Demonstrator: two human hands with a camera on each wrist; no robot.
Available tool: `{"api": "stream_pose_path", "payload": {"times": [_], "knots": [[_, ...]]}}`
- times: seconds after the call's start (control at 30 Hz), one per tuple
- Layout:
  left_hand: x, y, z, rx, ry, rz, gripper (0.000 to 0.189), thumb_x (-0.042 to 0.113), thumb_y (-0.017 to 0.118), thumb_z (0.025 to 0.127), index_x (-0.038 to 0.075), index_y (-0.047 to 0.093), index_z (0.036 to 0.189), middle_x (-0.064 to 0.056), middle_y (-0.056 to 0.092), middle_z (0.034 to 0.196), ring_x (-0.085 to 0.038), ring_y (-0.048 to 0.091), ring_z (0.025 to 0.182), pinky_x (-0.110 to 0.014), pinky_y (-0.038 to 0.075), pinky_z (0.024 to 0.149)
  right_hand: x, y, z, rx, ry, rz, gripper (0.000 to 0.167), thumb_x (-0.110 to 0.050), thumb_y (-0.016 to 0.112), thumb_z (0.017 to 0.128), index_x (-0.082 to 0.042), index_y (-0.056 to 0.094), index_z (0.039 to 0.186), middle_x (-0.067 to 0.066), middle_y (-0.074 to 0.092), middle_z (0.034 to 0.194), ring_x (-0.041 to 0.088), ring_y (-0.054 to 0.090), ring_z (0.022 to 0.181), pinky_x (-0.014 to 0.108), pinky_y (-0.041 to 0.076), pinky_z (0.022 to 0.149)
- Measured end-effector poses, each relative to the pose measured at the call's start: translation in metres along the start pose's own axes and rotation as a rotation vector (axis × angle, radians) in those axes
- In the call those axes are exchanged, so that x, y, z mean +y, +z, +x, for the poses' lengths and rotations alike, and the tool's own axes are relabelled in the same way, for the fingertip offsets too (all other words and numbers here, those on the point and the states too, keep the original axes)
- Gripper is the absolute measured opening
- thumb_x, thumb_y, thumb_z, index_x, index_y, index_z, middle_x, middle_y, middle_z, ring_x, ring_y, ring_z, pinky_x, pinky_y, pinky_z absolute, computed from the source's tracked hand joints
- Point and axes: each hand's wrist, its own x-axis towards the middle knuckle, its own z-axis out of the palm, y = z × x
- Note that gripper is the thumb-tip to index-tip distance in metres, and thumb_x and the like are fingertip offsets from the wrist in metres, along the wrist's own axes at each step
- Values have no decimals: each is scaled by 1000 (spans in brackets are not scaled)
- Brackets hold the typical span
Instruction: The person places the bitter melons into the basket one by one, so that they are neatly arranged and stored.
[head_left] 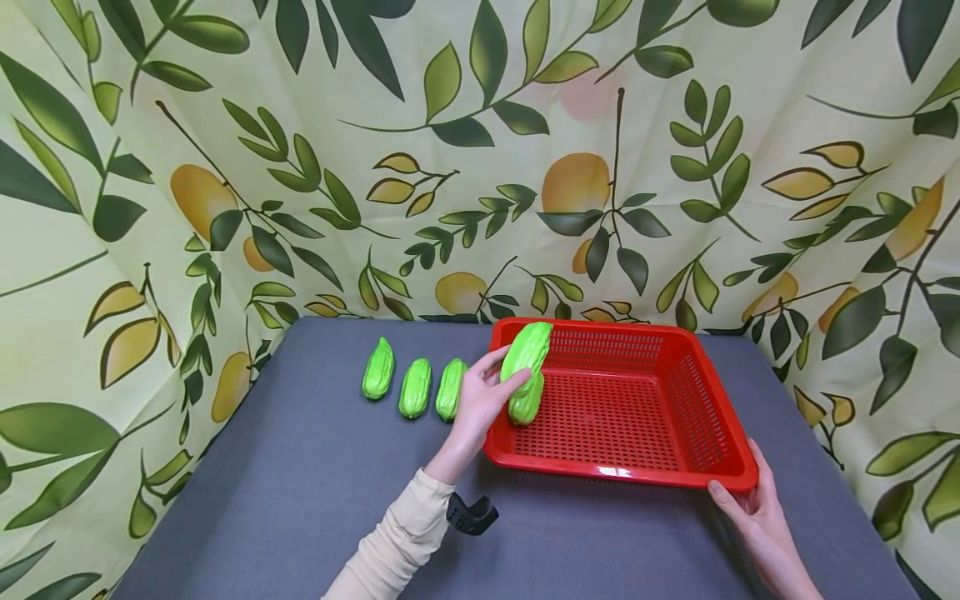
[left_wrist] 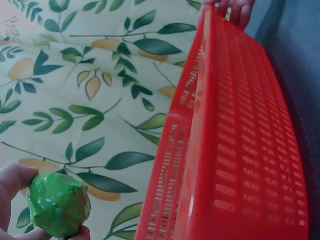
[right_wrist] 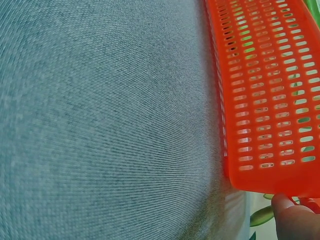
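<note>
My left hand (head_left: 480, 400) holds a bright green, bumpy bitter melon (head_left: 528, 348) between thumb and fingers, over the left end of a red plastic basket (head_left: 615, 471). In the left wrist view this bitter melon (left_wrist: 59, 205) shows end-on, level with the basket's rim. Inside the basket, at its left end, lies another bitter melon (head_left: 526, 405), partly covered by the held one. My right hand (head_left: 757, 508) grips the basket's front right corner, its thumb on the rim. Three more bitter melons (head_left: 378, 369) stand in a row on the table left of the basket, the nearest partly behind my left hand.
The basket has slotted walls and a perforated floor. It sits on a grey cloth-covered table (head_left: 300, 500). A leaf-patterned curtain (head_left: 480, 167) hangs behind and along both sides. A black strap piece (head_left: 471, 515) is on my left wrist.
</note>
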Motion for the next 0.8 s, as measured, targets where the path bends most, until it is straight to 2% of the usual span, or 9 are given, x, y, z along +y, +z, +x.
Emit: {"api": "stream_pose_path", "payload": {"times": [0.2,0.43,0.53,0.8], "knots": [[5,8,11,-35,35,59,51,15,72,83,5,55,131,-16,58,130,-28,61,115,-35,53,92,0,0,0,2,4,2,88,-12,53,96,-25,-14,151,8,-7,160,-25,34,106,-6,36,81],[6,18,23,-30,11,152,53,18,74,81,7,57,130,-14,57,132,-28,60,117,-36,54,89,0,-1,0,4,17,-8,88,-13,53,96,-26,-14,151,8,-8,160,-25,32,108,-6,35,81],[6,21,28,-23,23,190,52,18,75,80,7,58,128,-14,59,129,-28,61,115,-36,55,88,0,-1,0,5,22,-11,88,-14,53,96,-26,-14,151,8,-8,160,-25,31,108,-6,35,81],[8,28,43,-54,45,249,52,18,75,80,6,59,128,-14,61,126,-27,62,114,-34,56,84,2,0,0,-1,-29,12,87,-10,54,95,-24,-11,152,7,0,159,-23,36,107,-5,36,82]]}}
